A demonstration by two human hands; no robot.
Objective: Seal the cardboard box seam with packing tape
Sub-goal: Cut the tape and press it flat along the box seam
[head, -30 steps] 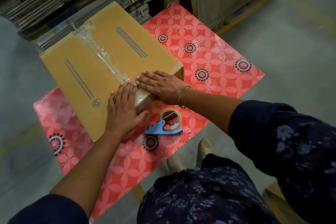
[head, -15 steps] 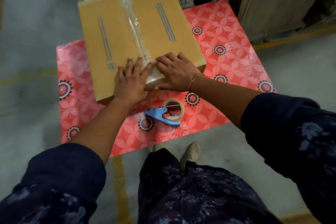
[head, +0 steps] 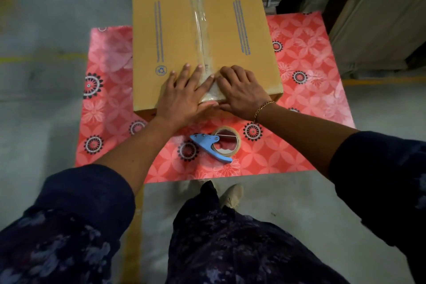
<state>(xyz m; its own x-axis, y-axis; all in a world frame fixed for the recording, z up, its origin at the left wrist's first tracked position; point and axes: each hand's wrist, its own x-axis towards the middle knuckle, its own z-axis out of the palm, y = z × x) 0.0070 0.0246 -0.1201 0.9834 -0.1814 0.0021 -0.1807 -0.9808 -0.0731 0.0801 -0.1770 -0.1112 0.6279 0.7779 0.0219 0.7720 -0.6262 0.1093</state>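
Both palms lie flat and open, left hand [head: 184,97] and right hand [head: 242,92], pressing tape [head: 199,30] at six o'clock on the box [head: 232,30]. Box now squared up; seam looks sealed.

Left hand [head: 184,94] pressed flat, fingers [head: 185,71] spread toward 12 o'clock; right hand [head: 242,91] palm-down just beside at 3 o'clock, fingers curled, both forearms bare, extended forward.

Both sleeves dark navy w/ faint floral print, pushed up to elbows. Right hand [head: 244,93]: thin gold chain bracelet [head: 262,107] at wrist. Left hand [head: 184,97] bare, no jewellery. Navy floral garment over legs; beige shoe [head: 231,195].
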